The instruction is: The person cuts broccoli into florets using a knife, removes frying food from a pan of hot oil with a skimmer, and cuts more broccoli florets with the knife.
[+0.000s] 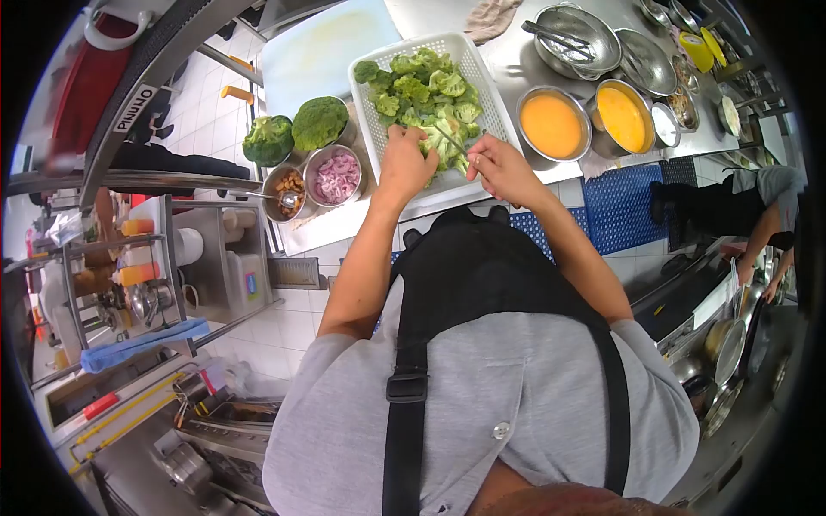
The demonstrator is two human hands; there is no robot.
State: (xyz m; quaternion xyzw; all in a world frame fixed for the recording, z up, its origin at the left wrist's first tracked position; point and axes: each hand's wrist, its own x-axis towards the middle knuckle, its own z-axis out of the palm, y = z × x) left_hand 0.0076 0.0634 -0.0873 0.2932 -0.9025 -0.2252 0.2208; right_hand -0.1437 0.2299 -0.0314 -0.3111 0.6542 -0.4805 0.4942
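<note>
A white perforated basket (506,107) holds many cut broccoli florets (422,79). Over its near end, my left hand (406,159) has its fingers curled at a pale green broccoli piece (447,138); whether it grips the piece is unclear. My right hand (499,168) is closed around a small knife (449,140), whose blade points toward the broccoli between my hands. Left of the basket, two whole broccoli heads (320,123) rest on metal containers, beside a bowl of sliced red onion (337,178).
A white cutting board (323,47) lies behind at left. Pots of orange liquid (551,125) and yellow liquid (624,118) stand right of the basket, with metal bowls (568,43) behind. A spoon rests in a small bowl (277,206) at left. Another person (761,206) works at far right.
</note>
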